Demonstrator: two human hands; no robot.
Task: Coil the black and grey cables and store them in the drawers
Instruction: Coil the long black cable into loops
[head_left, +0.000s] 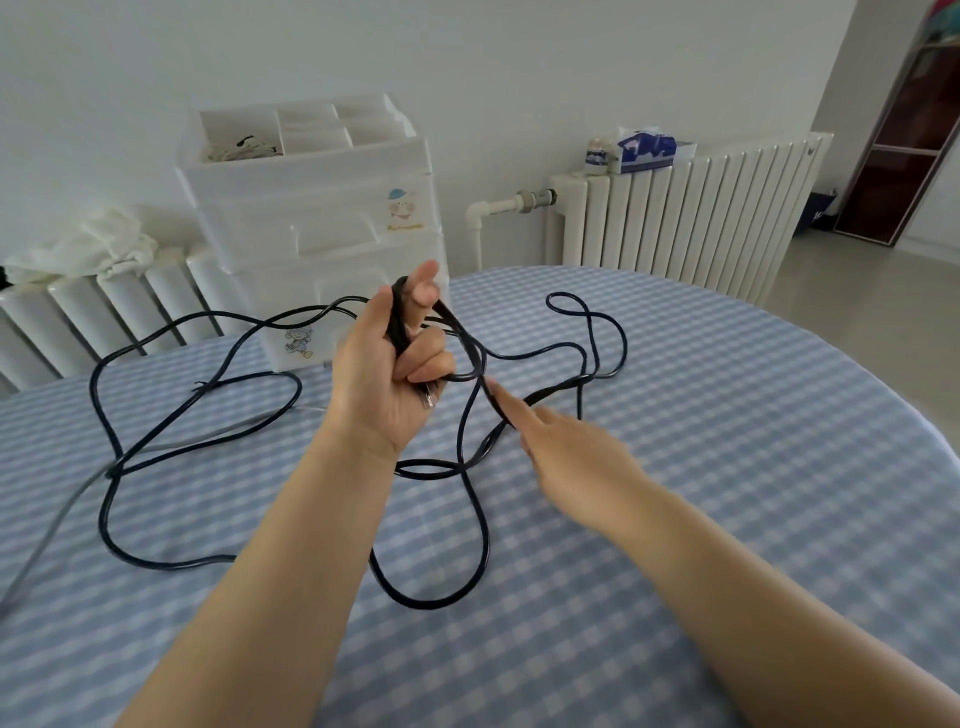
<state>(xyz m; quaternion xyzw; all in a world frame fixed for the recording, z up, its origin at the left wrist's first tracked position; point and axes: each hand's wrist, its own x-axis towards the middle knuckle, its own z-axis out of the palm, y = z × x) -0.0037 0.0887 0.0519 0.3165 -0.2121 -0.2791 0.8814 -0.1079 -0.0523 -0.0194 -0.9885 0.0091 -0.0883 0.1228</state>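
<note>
Gripping a few loops of the black cable (483, 525) in your left hand (387, 379), you have most of it sprawled limp across the checked tablecloth (727, 467). Your right hand (566, 447) is relaxed, one finger touching a strand; take that springy strand just beside the bundle.

1. Blue and white checked tablecloth (727, 467) spread over the table.
2. White radiator (685, 213) against the far wall, right of centre, fed by a white pipe (498, 208).
3. Blue tissue box (649, 150) and small jar (598, 153) side by side on top of that radiator.
4. Second radiator (104, 312) at left, topped with crumpled white cloth (98, 249).
5. Dark shelf unit (904, 145) at far right.
</note>
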